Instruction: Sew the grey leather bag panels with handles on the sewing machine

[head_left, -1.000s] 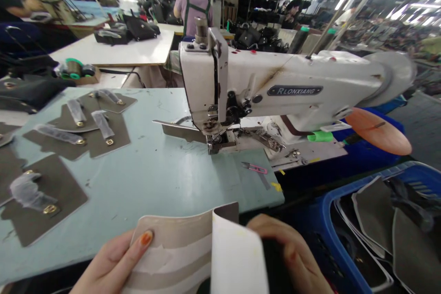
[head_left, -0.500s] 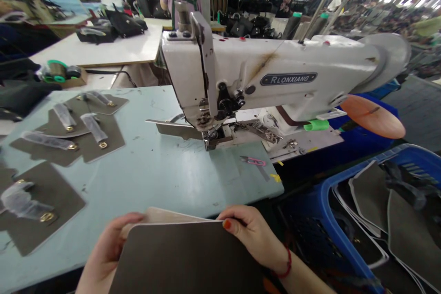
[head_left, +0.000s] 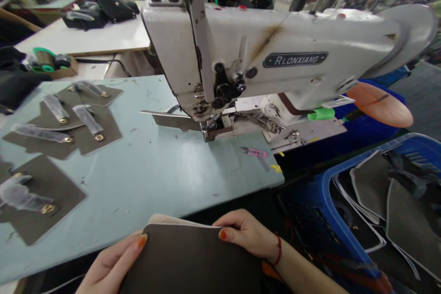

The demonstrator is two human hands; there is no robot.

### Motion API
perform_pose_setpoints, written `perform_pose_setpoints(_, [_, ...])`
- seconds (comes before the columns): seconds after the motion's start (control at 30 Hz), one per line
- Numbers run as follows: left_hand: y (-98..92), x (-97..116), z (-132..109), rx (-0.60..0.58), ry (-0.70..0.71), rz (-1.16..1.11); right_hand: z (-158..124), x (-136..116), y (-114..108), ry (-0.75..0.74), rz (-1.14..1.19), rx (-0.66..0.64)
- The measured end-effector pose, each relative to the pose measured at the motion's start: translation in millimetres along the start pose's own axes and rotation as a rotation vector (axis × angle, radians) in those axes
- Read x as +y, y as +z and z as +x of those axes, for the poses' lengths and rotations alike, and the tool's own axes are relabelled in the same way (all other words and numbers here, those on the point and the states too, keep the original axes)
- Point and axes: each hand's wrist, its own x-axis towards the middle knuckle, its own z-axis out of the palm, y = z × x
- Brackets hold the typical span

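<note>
Well, over on the far left, black handbags sit on a white table, and nearer, the pale green sewing table carries several dark panels, each with a wrapped strap and a small brass buckle. At the table's near edge, the person's left hand pinches the left side of a large dark panel, orange-nailed thumb on top, the other fingers tucked out of sight beneath. That panel is held up in front of the person, just past the table's near edge, with a pale backing showing along its far rim. The right hand, a red bracelet at its wrist, grips the panel's right side the same way, closed firmly on it. Beyond, pink snips lie on the table, just right of the white sewing machine. Farther right, a blue basket holds more grey panels.
</note>
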Motion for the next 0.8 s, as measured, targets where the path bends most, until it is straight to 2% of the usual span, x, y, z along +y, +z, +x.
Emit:
perform_pose_setpoints(0.17, [2.2,-0.7,-0.4,0.057,0.074,0.04,2.0,10.0,-1.2,0.048,0.068,-0.011])
perform_pose_setpoints(0.33, [7.0,3.0,-1.3,0.156,0.043,-0.013,4.3,10.3,-0.3,-0.012,0.091,-0.077])
perform_pose_setpoints(0.53, [20.8,10.7,-5.3,0.277,-0.006,-0.166,2.3,12.4,-2.0,-0.025,0.094,-0.043])
perform_pose_setpoints(0.67, [29.5,23.6,-11.3,0.309,-0.011,-0.254,-0.2,7.7,-7.2,-0.032,0.022,-0.058])
perform_pose_setpoints(0.8, [29.2,31.1,-17.6,0.344,0.076,-0.153,-2.5,-12.0,-13.1,-0.162,-0.209,-0.076])
